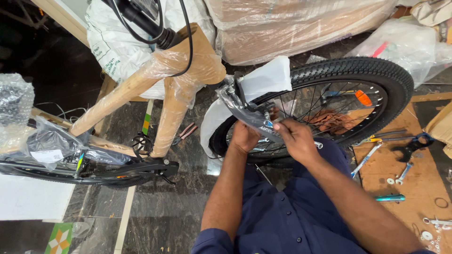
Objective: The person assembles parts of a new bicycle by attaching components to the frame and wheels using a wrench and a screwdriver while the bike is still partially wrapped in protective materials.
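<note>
Floor: dark marbled stone floor (169,207), with a flat sheet of brown cardboard (414,188) laid at the right as a work surface; wrapped cartons and plastic bags are stacked behind.
Head view, work item: a grey mudguard (247,110), partly covered in white wrapping, is held over the top of the black bicycle wheel (376,75), just in front of the person's chest.
Left hand (245,137): closed around the lower end of the mudguard from beneath.
Right hand (294,136): fingers curled and pinched onto the mudguard's lower edge, beside the left hand.
Frame: a bicycle frame wrapped in brown paper and clear film (155,89) stands at the left, well apart from the hands.
Tools: spanners (367,157) and a teal-handled screwdriver (390,198) lie on the cardboard, untouched.
Technique: the mudguard is judged best kept centred over the tyre and steadied by one hand while the other seats the fastening; the wrapping should be kept clear of the spokes.
Hidden: the fastening itself is covered by the fingers; whether a bolt or small tool is held cannot be told. The frame's rear is cut off at the left edge.
</note>
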